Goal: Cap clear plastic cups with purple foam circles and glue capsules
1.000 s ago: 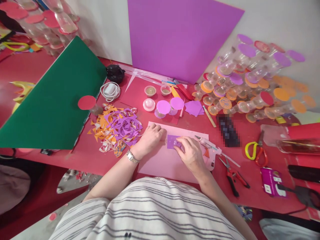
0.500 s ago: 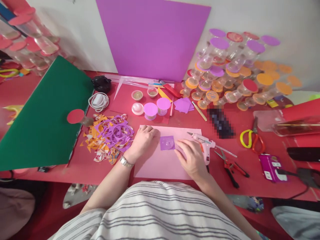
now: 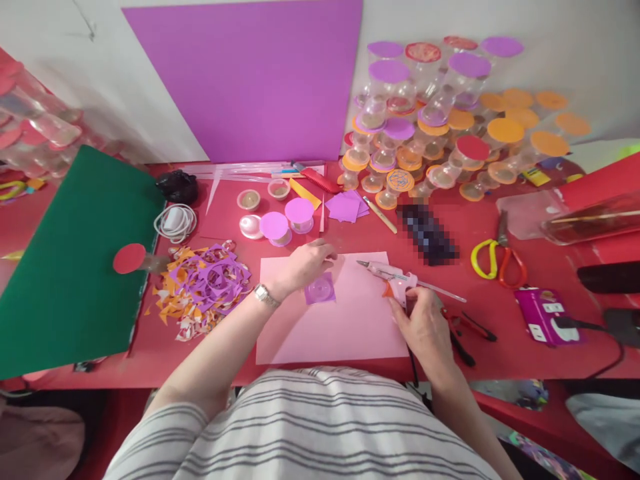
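Note:
My right hand (image 3: 427,325) is closed around the handle of a pink and white hot glue gun (image 3: 399,281), which lies at the right edge of a pink sheet (image 3: 330,340) with its nozzle pointing left. My left hand (image 3: 309,261), a watch on its wrist, hovers over the sheet with its fingers loosely stretched to the right and holds nothing I can see. Just below those fingers a purple foam square (image 3: 321,289) lies flat, with a clear round shape on it. Part of the square's upper edge is hidden by the left hand.
Orange and purple scraps (image 3: 207,283) lie at the left. Beyond the sheet stand purple-capped cups (image 3: 275,227) and purple squares (image 3: 349,205). Scissors (image 3: 500,257), pliers (image 3: 463,333) and a purple power box (image 3: 545,317) sit right. Stacked plastic hourglass shapes (image 3: 440,127) stand behind.
My right hand has left the purple square and moved right onto the glue gun. My left hand has shifted right, over the square's upper edge. The view has turned slightly.

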`<state>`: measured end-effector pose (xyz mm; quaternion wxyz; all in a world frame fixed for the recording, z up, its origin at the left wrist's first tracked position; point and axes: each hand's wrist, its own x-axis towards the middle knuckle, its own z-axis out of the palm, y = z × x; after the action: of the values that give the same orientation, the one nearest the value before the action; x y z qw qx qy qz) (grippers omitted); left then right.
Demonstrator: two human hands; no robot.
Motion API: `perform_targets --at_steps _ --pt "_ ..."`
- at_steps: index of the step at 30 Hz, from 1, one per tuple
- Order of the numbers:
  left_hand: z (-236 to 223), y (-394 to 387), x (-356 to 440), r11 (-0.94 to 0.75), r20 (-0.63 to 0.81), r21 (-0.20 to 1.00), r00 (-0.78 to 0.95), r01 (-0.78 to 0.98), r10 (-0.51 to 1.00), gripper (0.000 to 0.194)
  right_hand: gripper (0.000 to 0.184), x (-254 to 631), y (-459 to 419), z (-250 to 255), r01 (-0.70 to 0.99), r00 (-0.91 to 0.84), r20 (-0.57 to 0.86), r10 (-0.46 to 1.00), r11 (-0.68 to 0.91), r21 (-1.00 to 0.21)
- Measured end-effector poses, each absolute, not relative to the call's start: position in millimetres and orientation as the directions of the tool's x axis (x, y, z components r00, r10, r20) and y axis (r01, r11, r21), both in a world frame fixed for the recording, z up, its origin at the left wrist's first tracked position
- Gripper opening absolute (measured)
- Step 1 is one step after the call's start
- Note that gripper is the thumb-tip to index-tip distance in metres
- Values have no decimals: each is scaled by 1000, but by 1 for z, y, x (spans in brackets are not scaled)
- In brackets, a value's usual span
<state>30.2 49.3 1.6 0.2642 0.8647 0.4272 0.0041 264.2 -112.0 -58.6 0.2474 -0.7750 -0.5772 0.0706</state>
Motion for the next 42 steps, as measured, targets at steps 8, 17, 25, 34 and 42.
perform_targets --at_steps 8,17,25,34,42 --pt "1 65 67 -541 -297 387 656 747 694 17 26 263 -104 -57 841 400 132 907 -305 -448" --pt "6 65 72 -549 -353 317 633 773 688 24 24 272 -101 -59 861 416 198 888 -314 -401" --pt "4 64 72 -577 -387 269 636 771 668 26 31 275 -104 -50 904 359 258 897 -266 -335" --pt "1 62 68 -628 -386 251 671 736 633 29 21 223 -74 -42 931 -134 295 946 222 -289" --pt "-3 63 65 -654 -376 247 693 715 615 25 18 196 -45 -57 936 -183 230 956 241 -255"
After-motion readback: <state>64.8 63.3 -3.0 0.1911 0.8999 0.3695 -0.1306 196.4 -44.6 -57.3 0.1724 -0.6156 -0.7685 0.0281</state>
